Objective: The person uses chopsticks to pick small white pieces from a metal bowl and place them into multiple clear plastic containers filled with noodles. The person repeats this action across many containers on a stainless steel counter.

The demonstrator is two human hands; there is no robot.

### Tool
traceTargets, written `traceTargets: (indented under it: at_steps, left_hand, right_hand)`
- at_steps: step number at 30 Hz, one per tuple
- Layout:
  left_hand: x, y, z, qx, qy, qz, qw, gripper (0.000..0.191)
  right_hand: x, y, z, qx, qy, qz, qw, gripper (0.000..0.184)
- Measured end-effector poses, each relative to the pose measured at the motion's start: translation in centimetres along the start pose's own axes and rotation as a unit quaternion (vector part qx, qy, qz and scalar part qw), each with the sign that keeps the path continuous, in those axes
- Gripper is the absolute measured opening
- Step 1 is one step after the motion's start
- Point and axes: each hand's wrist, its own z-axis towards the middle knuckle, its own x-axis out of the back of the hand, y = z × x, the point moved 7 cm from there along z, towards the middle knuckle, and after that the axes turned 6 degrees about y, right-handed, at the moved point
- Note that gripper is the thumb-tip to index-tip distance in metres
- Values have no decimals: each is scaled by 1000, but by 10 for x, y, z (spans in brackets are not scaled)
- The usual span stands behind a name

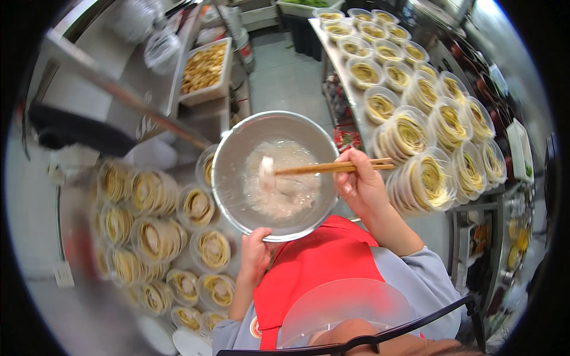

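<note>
My left hand [257, 252] grips the near rim of a large stainless steel bowl [231, 200], its thumb over the edge. Pale, wet food pieces in cloudy liquid [289, 196] lie at the bottom of the bowl. Over the bowl's right side, my right hand [360, 182] holds a pair of wooden chopsticks [320, 168]. The tips of the chopsticks are at a whitish piece of food [267, 171] just above the liquid; its exact kind cannot be told.
At the left, stacked clear plastic bowls of noodles [153, 240], some topped with a pale piece, stand on a table. More noodle bowls [412, 133] cover a steel table at the right. A white tub of yellowish-brown food pieces [205, 71] stands ahead at the left, beside a metal post [133, 100].
</note>
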Motion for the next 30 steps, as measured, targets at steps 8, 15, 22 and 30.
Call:
traceTargets:
  at_steps: [8, 15, 22, 30]
  left_hand:
    - [-85, 35, 61, -16, -79, 21, 997, 28]
    - [-165, 61, 127, 26, -124, 98, 987, 39]
    - [-280, 85, 174, 5, -255, 148, 956, 45]
    - [-377, 143, 259, 8, -329, 319, 889, 42]
  right_hand:
    - [89, -165, -60, 382, 283, -116, 872, 33]
    - [96, -210, -100, 415, 454, -414, 672, 19]
    - [35, -209, -70, 478, 391, -471, 629, 18]
    - [17, -188, 134, 375, 342, -564, 652, 10]
